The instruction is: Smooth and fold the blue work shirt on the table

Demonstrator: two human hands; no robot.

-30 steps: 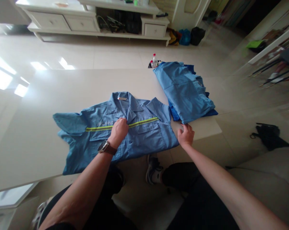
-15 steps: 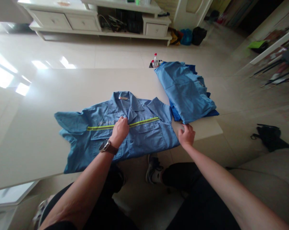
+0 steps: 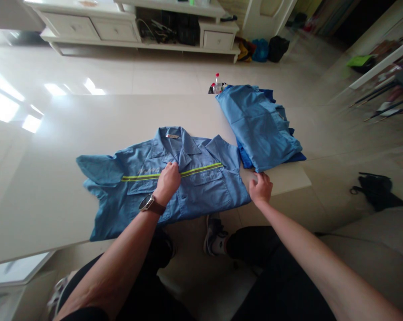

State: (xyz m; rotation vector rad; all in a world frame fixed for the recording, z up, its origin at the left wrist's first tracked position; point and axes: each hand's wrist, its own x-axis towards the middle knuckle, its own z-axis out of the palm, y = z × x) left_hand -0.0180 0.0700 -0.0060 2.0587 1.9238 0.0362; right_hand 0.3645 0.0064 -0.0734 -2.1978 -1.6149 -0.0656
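Observation:
A light blue work shirt (image 3: 201,185) with a yellow reflective stripe lies face up on the white table (image 3: 54,147), collar away from me. My left hand (image 3: 167,182), a watch on its wrist, presses on the shirt's front at the stripe with curled fingers pinching the placket. Just past the shirt's right edge, my right hand (image 3: 261,187) rests on the table with fingers curled, close to the near corner of a stack of folded blue garments (image 3: 260,127); what it holds is hidden.
A small bottle with a red cap (image 3: 216,83) stands behind the folded stack. A white cabinet (image 3: 88,26) lines the far wall, with bags on the floor beside it. A black bag (image 3: 375,189) lies on the floor at right. My knees and shoes are below the table edge.
Almost nothing has moved; both hands stay where they were on the shirt and beside it, with only a slight shift of the view.

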